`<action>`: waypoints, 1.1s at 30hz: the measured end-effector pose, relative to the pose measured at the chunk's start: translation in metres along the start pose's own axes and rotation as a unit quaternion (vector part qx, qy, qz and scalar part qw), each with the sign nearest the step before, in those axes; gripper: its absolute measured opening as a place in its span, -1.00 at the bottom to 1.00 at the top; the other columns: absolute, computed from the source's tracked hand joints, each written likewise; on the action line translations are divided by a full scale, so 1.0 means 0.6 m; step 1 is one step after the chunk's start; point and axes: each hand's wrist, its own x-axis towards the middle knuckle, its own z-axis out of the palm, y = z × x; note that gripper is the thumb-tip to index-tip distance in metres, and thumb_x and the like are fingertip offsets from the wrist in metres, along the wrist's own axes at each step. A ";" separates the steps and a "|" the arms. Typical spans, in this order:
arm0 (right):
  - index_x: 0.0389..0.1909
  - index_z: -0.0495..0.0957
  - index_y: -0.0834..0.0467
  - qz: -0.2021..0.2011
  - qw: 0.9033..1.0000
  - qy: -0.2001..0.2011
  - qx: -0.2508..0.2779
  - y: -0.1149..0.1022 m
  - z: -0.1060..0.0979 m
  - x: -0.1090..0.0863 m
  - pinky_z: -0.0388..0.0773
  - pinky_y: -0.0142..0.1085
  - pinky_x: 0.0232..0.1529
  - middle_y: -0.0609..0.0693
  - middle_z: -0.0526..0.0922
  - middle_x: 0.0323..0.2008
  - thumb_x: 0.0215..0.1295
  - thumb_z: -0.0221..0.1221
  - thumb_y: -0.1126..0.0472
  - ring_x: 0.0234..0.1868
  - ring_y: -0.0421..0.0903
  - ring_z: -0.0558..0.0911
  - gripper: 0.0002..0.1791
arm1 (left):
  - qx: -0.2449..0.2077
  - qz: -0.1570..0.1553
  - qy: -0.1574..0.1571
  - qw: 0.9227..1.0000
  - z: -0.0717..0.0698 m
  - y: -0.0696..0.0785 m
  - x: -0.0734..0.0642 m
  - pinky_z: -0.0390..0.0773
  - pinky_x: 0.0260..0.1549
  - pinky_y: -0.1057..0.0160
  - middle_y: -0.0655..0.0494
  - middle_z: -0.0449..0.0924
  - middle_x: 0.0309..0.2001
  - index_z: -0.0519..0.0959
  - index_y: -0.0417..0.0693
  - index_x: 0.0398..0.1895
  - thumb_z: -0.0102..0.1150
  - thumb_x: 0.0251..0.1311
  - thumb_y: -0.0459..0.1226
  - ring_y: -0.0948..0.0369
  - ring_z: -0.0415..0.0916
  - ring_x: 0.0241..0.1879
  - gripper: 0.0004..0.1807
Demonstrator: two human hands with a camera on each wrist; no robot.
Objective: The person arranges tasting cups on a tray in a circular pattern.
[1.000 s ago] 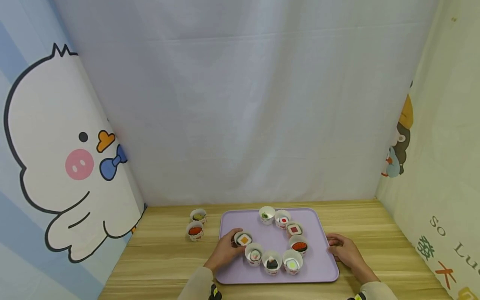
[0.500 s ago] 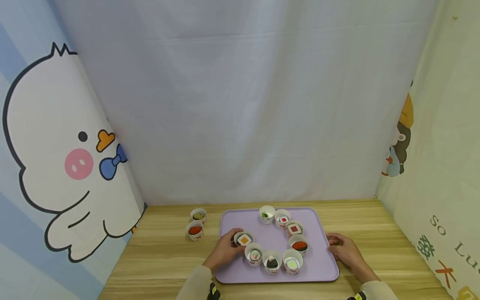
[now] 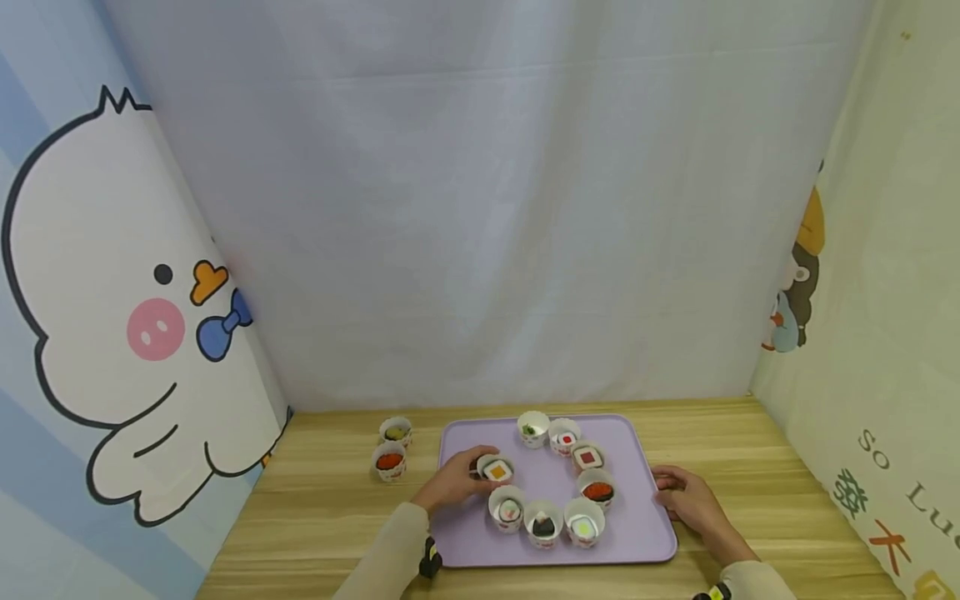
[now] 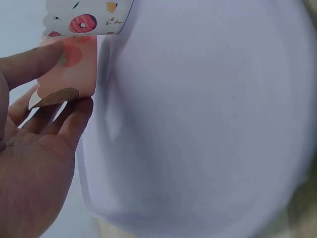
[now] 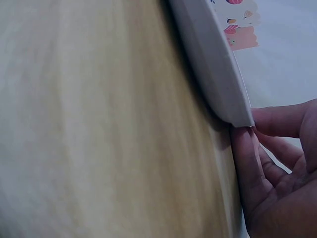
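Note:
My left hand (image 3: 459, 478) grips a paper baking cup (image 3: 496, 470) by its side, fingers and thumb around it. Inside that cup shows a white square piece with an orange centre. In the left wrist view the cup (image 4: 74, 69) looks pink with a fruit print, and a white donut-print cup (image 4: 84, 17) stands beside it. My right hand (image 3: 691, 497) pinches the right rim of the lilac tray (image 3: 517, 552); in the right wrist view thumb and fingers close on the tray edge (image 5: 240, 111). Several other sushi-filled cups stand on the tray in a curve, including one with a rice ball (image 3: 543, 526).
Left of the tray, on the wooden table (image 3: 315, 500), stand a cup with an orange-red topping (image 3: 389, 462) and a cup with a greenish filling (image 3: 396, 432). A pale curtain (image 3: 480, 250) hangs behind the table, with printed cloths at both sides.
My left hand has moved slightly right and away from me with the held cup, leaving a wider gap to the cup in front. The right hand stays on the tray rim.

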 end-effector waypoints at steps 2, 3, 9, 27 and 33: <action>0.19 0.43 0.40 0.001 1.000 0.002 0.000 -0.001 0.000 0.000 0.60 -0.33 -0.45 0.11 0.59 -0.20 0.12 0.19 0.44 -0.36 -0.19 0.55 -0.46 | 0.003 0.000 -0.011 1.000 0.002 0.000 0.000 0.46 0.22 -0.10 -0.13 0.52 0.20 0.44 -0.15 0.28 0.33 0.16 -0.32 -0.06 0.45 0.21 -0.42; 0.19 0.43 0.40 0.000 1.000 0.002 -0.001 -0.001 0.001 0.000 0.60 -0.33 -0.46 0.12 0.59 -0.20 0.12 0.20 0.44 -0.36 -0.19 0.55 -0.46 | 0.003 0.001 -0.015 1.000 0.003 -0.001 -0.001 0.45 0.22 -0.09 -0.12 0.53 0.20 0.45 -0.14 0.27 0.33 0.15 -0.34 -0.06 0.45 0.21 -0.43; 0.19 0.43 0.41 -0.001 1.000 0.002 -0.002 -0.004 0.001 -0.002 0.59 -0.32 -0.47 0.16 0.59 -0.18 0.12 0.20 0.44 -0.35 -0.16 0.55 -0.46 | -0.028 0.009 -0.031 0.999 0.005 -0.006 -0.006 0.46 0.21 -0.10 -0.17 0.52 0.19 0.42 -0.19 0.29 0.30 0.15 -0.40 -0.09 0.45 0.21 -0.42; 0.19 0.43 0.42 -0.004 1.000 0.002 0.007 -0.004 0.000 -0.003 0.60 -0.33 -0.46 0.15 0.59 -0.18 0.12 0.19 0.45 -0.34 -0.17 0.55 -0.46 | -0.041 0.002 -0.013 0.999 0.005 -0.016 -0.021 0.56 -0.07 0.26 -0.10 0.57 0.03 0.43 -0.21 0.21 0.38 0.07 -0.38 0.10 0.52 -0.01 -0.41; 0.18 0.43 0.41 -0.003 1.000 0.002 0.007 -0.005 -0.001 -0.004 0.59 -0.34 -0.46 0.13 0.59 -0.19 0.11 0.19 0.45 -0.35 -0.19 0.55 -0.46 | -0.040 -0.010 0.007 0.999 0.006 -0.013 -0.030 0.54 -0.04 0.17 -0.09 0.57 0.02 0.45 -0.18 0.17 0.41 0.06 -0.36 0.11 0.51 -0.01 -0.43</action>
